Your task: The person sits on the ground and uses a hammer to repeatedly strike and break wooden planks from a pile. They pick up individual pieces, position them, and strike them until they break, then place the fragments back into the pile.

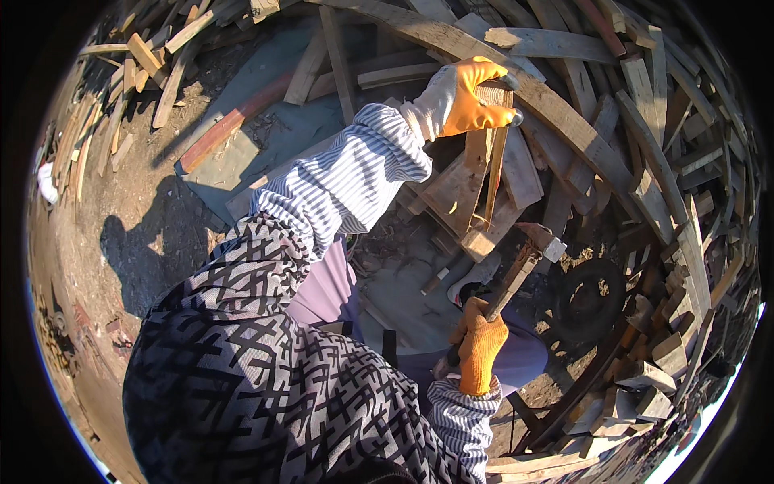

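My left hand [478, 100], in an orange-coated work glove with dark fingertips, grips the top end of an upright wooden piece [481, 160] that looks split lengthwise. Its lower end stands by a squared wooden block [481, 242]. My right hand [481, 342], also in an orange glove, is closed around the wooden handle of a hammer [514, 281]. The hammer's metal head [547, 243] is raised to the lower right of the block, apart from the wood. A short dark rod with a light band [435, 281] lies on the ground sheet below.
Piled scrap boards [574, 127] rise in front and to the right. Cut wood blocks [647, 375] are stacked at lower right near a dark round tyre-like thing [589, 290]. A red-painted beam [236, 124] lies at left on a grey sheet [272, 54]. My shoe [468, 287] is close to the block.
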Tool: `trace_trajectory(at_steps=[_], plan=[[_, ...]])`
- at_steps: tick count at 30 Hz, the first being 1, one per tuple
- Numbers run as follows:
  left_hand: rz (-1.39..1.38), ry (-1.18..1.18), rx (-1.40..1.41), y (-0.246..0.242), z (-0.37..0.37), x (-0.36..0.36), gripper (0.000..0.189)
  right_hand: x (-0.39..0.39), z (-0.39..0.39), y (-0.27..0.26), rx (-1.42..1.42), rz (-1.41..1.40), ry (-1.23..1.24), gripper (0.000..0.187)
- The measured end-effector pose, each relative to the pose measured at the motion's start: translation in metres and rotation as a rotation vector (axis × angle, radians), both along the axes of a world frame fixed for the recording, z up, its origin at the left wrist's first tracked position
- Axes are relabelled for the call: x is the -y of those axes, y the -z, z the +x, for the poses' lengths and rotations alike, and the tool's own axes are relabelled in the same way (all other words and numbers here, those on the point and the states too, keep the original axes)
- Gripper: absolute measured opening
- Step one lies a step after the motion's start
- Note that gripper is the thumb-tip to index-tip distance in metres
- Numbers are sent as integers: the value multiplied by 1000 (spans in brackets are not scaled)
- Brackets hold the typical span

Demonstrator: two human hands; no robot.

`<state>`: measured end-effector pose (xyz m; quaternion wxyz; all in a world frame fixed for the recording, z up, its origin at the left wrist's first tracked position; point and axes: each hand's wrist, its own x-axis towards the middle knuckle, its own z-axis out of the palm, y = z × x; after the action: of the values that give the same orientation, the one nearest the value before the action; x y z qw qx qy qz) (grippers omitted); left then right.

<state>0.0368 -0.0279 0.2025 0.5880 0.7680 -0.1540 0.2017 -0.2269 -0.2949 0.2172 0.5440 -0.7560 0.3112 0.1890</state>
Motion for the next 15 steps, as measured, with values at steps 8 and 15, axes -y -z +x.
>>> trace_trajectory(at_steps=[8,15], plan=[[178,215,257,-55,24,30,50,77,14,-40,520,-739,-665,18],[317,357,215,-27,36,53,53,99,91,-54,530,-987,-1222,34]])
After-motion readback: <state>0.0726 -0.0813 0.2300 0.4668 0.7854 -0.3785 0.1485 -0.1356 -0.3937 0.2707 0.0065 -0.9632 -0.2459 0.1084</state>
